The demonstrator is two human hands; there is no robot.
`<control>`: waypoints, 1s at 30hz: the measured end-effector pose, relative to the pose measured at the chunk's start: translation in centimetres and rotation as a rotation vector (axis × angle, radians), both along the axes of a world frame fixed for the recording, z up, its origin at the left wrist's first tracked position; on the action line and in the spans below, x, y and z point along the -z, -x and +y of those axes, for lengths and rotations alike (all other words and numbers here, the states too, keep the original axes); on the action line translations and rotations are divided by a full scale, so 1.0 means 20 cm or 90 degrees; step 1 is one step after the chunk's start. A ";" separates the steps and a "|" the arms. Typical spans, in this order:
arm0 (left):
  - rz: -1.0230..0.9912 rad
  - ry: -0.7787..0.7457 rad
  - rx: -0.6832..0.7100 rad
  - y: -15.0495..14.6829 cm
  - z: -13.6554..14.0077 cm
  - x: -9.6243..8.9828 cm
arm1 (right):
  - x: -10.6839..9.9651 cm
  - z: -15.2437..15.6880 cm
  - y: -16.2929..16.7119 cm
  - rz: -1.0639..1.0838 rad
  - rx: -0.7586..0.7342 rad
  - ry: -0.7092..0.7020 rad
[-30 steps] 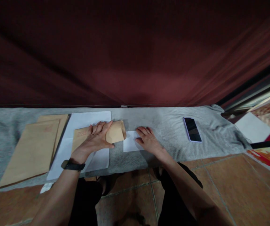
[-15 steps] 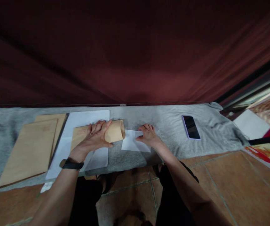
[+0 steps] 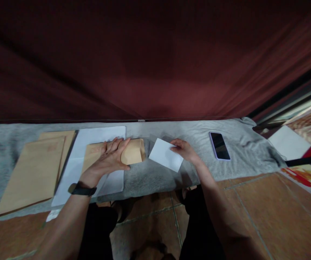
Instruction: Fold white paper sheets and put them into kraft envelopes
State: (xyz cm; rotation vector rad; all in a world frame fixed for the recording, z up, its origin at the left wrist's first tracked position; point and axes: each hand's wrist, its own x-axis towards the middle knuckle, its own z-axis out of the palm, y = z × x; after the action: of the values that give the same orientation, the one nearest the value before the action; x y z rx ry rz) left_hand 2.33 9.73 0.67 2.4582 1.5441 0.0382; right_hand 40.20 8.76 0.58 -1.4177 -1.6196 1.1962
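Note:
My left hand (image 3: 113, 156) lies spread over a small brown envelope (image 3: 132, 153), pressing it against the white sheets and the grey cloth. The envelope's open end faces right. My right hand (image 3: 184, 148) pinches a folded white paper (image 3: 165, 155) by its right part, thumb on top. The paper is tilted, its left corner a little apart from the envelope's mouth. Under the left hand and envelope spread large white sheets (image 3: 90, 135). A dark watch band circles my left wrist.
Large brown envelopes (image 3: 30, 173) lie at the left on the grey cloth (image 3: 150, 184). A phone (image 3: 220, 146) in a purple case rests to the right. Behind stands a dark red curtain (image 3: 155, 72). A colourful printed box (image 3: 309, 177) sits at the far right.
My right hand has taken hold of the white paper, shifted it right and turned it clockwise, away from the envelope. My left hand stays almost in place on the envelope.

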 end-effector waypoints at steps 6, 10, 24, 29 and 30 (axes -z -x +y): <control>-0.016 -0.011 0.033 -0.05 0.00 0.00 | -0.03 0.02 0.01 0.208 0.058 0.061; -0.021 0.000 0.052 -0.09 -0.01 -0.02 | 0.01 0.03 0.06 0.178 0.049 0.053; 0.029 0.064 0.036 -0.07 0.00 0.03 | 0.07 0.05 -0.01 0.093 -0.003 0.115; 0.026 0.047 0.031 -0.09 0.00 0.02 | 0.09 0.05 0.01 0.033 -0.050 0.078; 0.026 0.047 0.032 -0.09 0.00 0.01 | 0.09 0.05 0.01 0.027 -0.057 0.072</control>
State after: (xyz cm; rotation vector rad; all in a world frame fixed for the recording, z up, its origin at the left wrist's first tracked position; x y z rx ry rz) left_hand 4.13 9.65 0.39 2.4535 1.4712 -0.0778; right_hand 40.04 9.82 -1.24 -1.3917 -1.6228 1.3787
